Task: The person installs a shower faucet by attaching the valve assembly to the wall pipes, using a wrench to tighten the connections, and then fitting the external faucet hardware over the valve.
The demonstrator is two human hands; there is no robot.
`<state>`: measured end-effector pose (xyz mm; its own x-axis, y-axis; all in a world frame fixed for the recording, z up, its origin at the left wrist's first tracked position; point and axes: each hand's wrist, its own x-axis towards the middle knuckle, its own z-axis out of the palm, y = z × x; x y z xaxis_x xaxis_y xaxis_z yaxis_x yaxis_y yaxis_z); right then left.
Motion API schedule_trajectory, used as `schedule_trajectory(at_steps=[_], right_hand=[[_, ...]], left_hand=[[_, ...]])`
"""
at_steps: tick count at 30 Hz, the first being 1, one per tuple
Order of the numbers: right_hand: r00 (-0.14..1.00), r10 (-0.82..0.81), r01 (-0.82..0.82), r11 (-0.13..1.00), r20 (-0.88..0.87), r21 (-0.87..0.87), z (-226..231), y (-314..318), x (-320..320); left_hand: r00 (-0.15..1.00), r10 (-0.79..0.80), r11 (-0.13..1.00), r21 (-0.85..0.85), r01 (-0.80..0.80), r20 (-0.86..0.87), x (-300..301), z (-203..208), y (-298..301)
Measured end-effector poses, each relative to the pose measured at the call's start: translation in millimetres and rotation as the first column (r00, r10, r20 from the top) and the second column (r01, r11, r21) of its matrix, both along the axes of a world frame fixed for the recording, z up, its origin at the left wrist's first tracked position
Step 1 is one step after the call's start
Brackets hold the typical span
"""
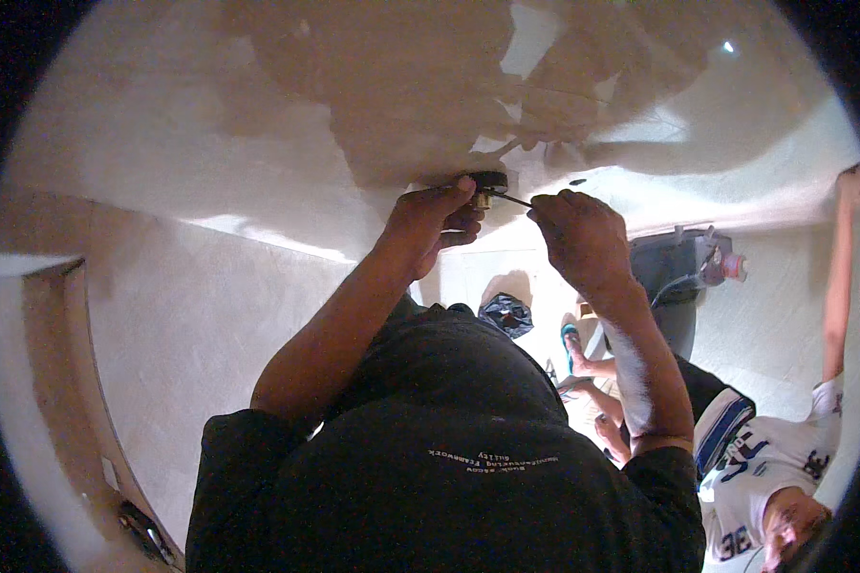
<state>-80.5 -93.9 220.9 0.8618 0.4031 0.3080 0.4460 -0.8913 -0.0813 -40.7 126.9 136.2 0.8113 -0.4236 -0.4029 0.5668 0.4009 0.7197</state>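
Note:
A black round fixture sits against the pale surface at the top of the view, with a small brass-coloured part below it. My left hand grips the fixture from the left, thumb on its edge and fingers curled near the brass part. My right hand is closed around a thin dark screwdriver. Its shaft points left and its tip reaches the brass part under the fixture. The handle is hidden inside my right fist, and my left fingers cover part of the fixture.
The pale surface bears large shadows and a small dark spot. Right of me, a person in a white shirt raises an arm. A grey plastic container and a black bag are below. A door frame stands left.

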Motion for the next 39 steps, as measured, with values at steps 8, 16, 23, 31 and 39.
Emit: schedule_trajectory(at_steps=[8, 16, 23, 31, 39], right_hand=[[0.982, 0.042, -0.126, 0.871, -0.183, -0.475, 57, 46, 23], [0.978, 0.146, -0.189, 0.92, -0.147, -0.343, 26, -6, 37], [0.923, 0.022, 0.291, 0.615, -0.385, 0.733, 26, 12, 14], [0.995, -0.086, 0.098, 0.906, -0.047, 0.412, 2, 4, 21], [0.997, -0.025, 0.052, 0.913, -0.072, 0.404, 9, -5, 26]], left_hand=[[1.0, 0.024, 0.997, -0.079, -0.025, -0.009, -3, -9, -2], [0.998, 0.015, 0.996, -0.088, -0.021, -0.066, -1, -2, -9], [0.991, 0.086, 0.992, -0.083, -0.094, -0.099, -5, 3, -3], [0.999, 0.02, 0.999, 0.05, -0.018, -0.035, -4, -3, 0], [0.997, -0.038, 0.994, 0.097, 0.045, -0.069, 3, -7, -3]])
